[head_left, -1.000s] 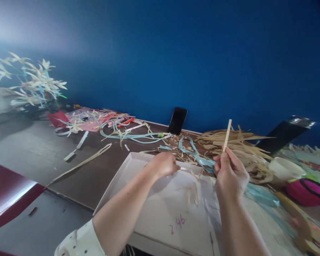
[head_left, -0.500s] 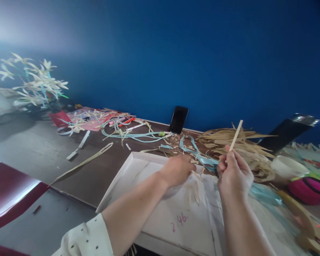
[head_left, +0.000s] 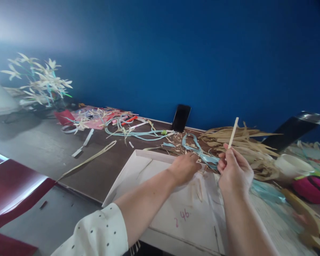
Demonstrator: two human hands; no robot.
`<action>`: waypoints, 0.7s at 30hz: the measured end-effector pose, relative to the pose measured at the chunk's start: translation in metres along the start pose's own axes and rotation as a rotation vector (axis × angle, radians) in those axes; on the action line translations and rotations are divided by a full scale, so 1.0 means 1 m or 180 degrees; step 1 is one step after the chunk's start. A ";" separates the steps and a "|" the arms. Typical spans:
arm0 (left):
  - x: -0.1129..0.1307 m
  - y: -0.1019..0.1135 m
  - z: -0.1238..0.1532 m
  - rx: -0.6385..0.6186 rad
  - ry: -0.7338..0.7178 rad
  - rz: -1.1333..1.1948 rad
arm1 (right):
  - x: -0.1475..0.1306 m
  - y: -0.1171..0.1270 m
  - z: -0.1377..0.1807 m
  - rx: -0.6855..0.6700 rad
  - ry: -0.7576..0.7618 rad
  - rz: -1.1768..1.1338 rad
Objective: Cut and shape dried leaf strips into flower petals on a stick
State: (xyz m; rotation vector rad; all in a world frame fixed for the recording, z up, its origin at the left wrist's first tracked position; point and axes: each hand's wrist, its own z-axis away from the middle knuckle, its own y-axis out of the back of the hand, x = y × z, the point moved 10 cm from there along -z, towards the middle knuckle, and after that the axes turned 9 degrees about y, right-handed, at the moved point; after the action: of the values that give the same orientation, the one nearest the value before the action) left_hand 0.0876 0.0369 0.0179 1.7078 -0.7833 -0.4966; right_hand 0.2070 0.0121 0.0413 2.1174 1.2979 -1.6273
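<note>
My right hand [head_left: 235,172] is raised over the right edge of the box lid, closed in a pinch around a short pale strip [head_left: 233,133] that points upward. My left hand [head_left: 184,168] reaches across the white box lid [head_left: 138,177] to its far edge. Its fingers are bent together near small scraps, and their tips are mostly hidden. A few thin pale shreds [head_left: 199,192] lie in the lid, beside handwritten pink figures [head_left: 182,217]. Just beyond my hands runs a light-blue ribbon [head_left: 202,155].
A dark phone [head_left: 181,118] leans on the blue wall. Dried husks [head_left: 237,137], a white bowl [head_left: 293,165] and a magenta pouch [head_left: 312,188] stand to the right. Blue cords [head_left: 138,135] lie farther back. White flowers [head_left: 45,80] rise at the left.
My left hand has shifted slightly right along the lid's far edge. My right hand still holds the pale strip, now a little more upright. The whole view has swung slightly left.
</note>
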 end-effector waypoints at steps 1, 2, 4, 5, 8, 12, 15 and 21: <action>0.000 0.000 0.000 -0.0029 0.0002 0.0013 | 0.000 0.000 0.000 -0.0007 0.0009 0.0006; -0.001 0.001 0.001 -0.0058 0.0021 0.0032 | 0.000 0.000 0.000 -0.0015 0.0017 0.0012; -0.006 0.006 0.003 -0.0115 0.0100 0.0086 | 0.002 0.000 -0.001 -0.0022 0.0040 0.0026; -0.012 0.009 0.005 -0.0140 0.0185 0.0117 | 0.002 0.001 -0.001 -0.0023 0.0056 0.0037; -0.031 0.017 0.010 -0.0286 0.0403 0.0126 | 0.004 0.000 -0.002 -0.0044 0.0082 0.0065; -0.054 0.028 0.015 -0.0282 0.0707 0.0071 | 0.006 -0.003 -0.001 -0.0149 0.0067 0.0107; -0.052 0.034 0.017 -0.0299 0.0670 0.0239 | 0.005 -0.003 0.000 -0.0163 0.0042 0.0169; -0.018 0.019 0.029 -0.1223 0.0337 0.0746 | 0.006 -0.005 0.001 -0.0179 -0.0065 0.0224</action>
State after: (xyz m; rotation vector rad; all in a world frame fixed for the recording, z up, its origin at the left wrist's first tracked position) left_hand 0.0509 0.0274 0.0270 1.2588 -0.7459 -0.3640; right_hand 0.2030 0.0173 0.0374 2.0839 1.2336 -1.5619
